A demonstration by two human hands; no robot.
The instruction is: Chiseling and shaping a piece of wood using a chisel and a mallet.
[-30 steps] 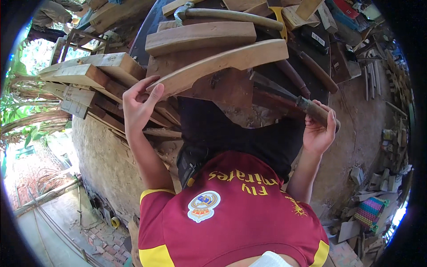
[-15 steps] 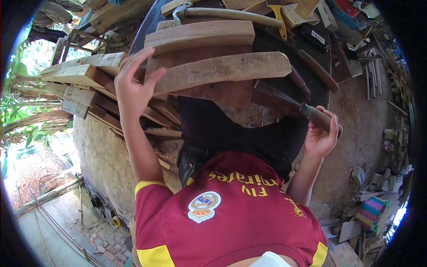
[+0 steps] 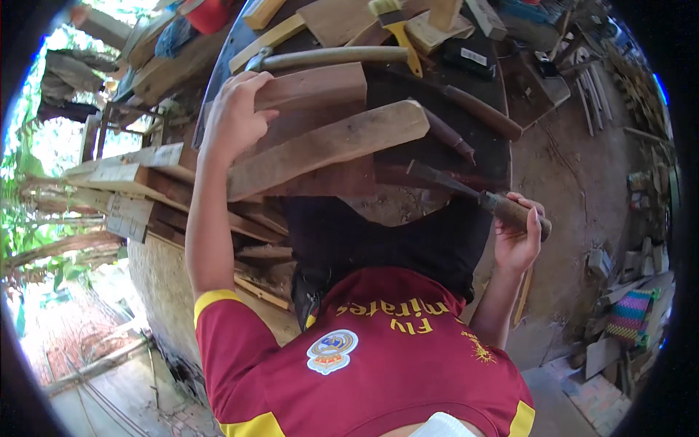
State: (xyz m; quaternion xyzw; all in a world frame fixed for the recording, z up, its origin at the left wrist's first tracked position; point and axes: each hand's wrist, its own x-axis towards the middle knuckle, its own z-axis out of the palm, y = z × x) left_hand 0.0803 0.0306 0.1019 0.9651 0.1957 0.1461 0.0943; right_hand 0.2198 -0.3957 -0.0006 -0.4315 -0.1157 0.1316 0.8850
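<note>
My left hand [image 3: 237,116] has its fingers curled over the left end of the back wood block [image 3: 313,84]. In front of that block, a pale, slightly curved wood piece [image 3: 342,138] lies at a slant across a reddish-brown board [image 3: 342,182]. My right hand [image 3: 517,244] grips a chisel by its wooden handle [image 3: 520,217], the blade [image 3: 444,178] pointing up and to the left. Just above that blade lie a dark wooden-handled tool [image 3: 451,138] and another brown handle [image 3: 480,109].
A hammer [image 3: 335,55], a yellow brush [image 3: 400,40] and a black case [image 3: 466,62] are on the dark bench [image 3: 495,171]. Stacked lumber [image 3: 145,182] stands at the left, with a red container [image 3: 204,14] behind. Scrap wood [image 3: 611,349] and a woven bag [image 3: 630,317] lie on the right.
My left hand has let go of the front curved piece and moved up onto the back block. The curved piece now rests lower. The view has shifted.
</note>
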